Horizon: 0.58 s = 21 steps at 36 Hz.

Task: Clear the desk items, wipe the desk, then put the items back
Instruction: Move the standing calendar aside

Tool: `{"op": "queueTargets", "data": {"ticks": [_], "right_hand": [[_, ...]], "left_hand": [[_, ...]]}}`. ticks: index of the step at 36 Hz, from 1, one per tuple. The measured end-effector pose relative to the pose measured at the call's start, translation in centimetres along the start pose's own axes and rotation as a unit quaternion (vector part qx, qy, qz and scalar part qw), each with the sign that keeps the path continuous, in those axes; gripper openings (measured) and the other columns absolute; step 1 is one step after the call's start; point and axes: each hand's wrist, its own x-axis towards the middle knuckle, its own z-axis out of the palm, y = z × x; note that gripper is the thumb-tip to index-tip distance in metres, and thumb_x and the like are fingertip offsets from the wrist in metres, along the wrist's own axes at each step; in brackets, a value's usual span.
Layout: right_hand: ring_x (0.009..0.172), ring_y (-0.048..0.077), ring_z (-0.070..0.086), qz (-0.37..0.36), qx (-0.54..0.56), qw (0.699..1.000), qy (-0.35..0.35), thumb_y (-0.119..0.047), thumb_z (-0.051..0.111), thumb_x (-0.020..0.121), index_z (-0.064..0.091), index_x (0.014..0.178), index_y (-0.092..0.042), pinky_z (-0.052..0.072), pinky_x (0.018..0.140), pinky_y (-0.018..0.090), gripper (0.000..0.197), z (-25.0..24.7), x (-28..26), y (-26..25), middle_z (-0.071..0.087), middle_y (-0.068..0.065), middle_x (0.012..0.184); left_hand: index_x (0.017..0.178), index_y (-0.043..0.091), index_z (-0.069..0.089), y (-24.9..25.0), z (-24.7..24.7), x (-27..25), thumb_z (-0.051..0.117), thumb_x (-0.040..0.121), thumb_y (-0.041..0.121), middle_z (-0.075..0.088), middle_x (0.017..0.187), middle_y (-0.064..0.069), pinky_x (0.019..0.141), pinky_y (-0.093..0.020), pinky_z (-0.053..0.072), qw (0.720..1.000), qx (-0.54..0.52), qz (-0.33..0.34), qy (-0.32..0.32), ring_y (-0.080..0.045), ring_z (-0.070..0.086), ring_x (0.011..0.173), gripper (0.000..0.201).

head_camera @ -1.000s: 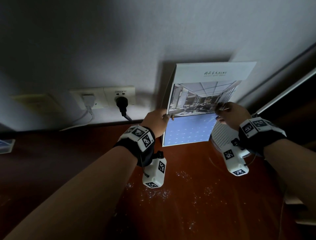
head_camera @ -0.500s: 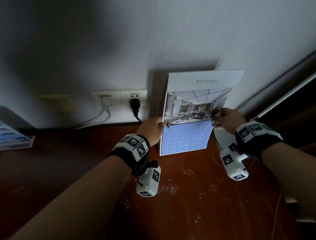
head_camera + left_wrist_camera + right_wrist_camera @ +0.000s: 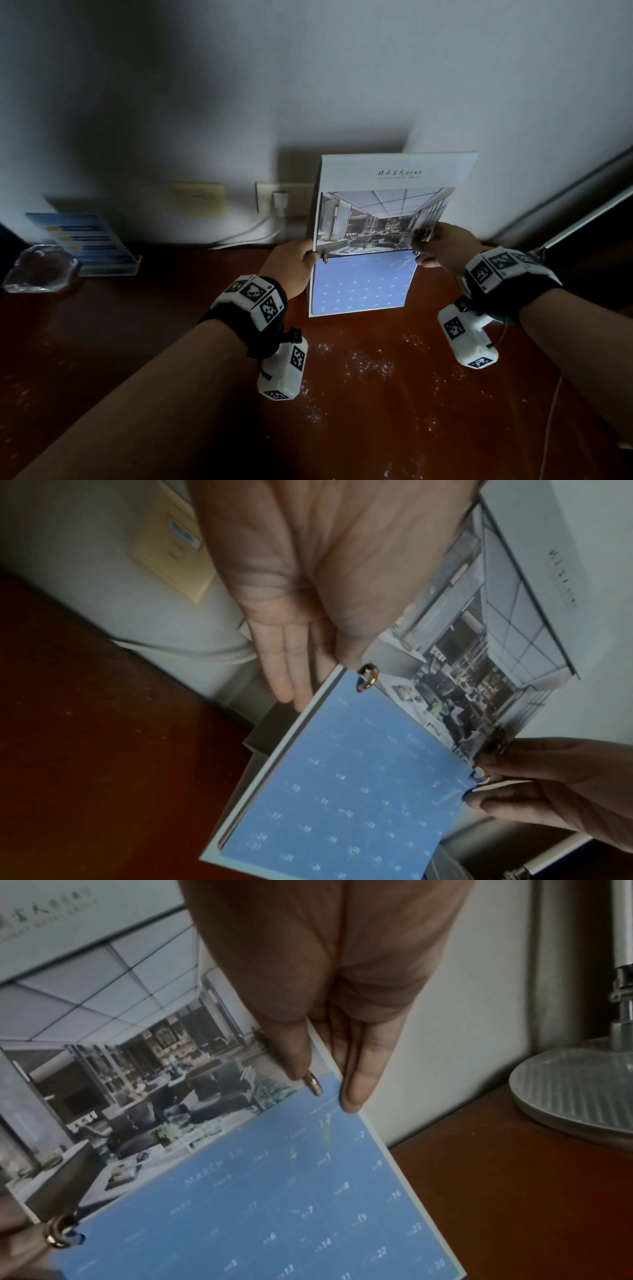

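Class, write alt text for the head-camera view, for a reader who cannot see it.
A left hand and a right hand hold a calendar upright by its side edges, before a white wall. White specks dot the reddish desk below; a glass ashtray and a blue sign stand far left.

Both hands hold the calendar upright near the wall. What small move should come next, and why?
Probably carry the calendar away and set it down off the desk. The left hand and the right hand each pinch one side edge near a ring, so the hold looks secure. White crumbs lie on the wood just in front, so wiping seems not yet done.
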Motion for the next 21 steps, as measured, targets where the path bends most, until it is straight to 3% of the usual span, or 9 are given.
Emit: {"op": "queueTargets", "data": {"ticks": [15, 21], "right_hand": [[0.083, 0.03, 0.068, -0.013, -0.013, 0.999, -0.038, -0.021, 0.063, 0.089, 0.059, 0.098, -0.002, 0.056, 0.086, 0.046, 0.021, 7.0, -3.4, -5.5, 0.065, 0.008, 0.075], [0.087, 0.031, 0.07, -0.028, -0.028, 0.998, -0.048, -0.025, 0.063, 0.089, 0.059, 0.104, 0.001, 0.058, 0.082, 0.042, 0.03, 10.4, -3.9, -7.8, 0.069, 0.012, 0.083]], "left_hand": [[0.098, 0.006, 0.059, -5.8, -7.5, -4.6, 0.041, 0.098, 0.022, 0.065, 0.092, -0.016, 0.078, -0.044, 0.051, 1.0, 0.023, -0.006, 0.012, -0.03, 0.065, 0.091, 0.023], [0.103, 0.005, 0.059, -8.6, -10.4, -6.0, 0.042, 0.098, 0.021, 0.065, 0.09, -0.012, 0.078, -0.044, 0.051, 0.999, 0.032, -0.021, 0.022, -0.03, 0.065, 0.091, 0.024]]}}
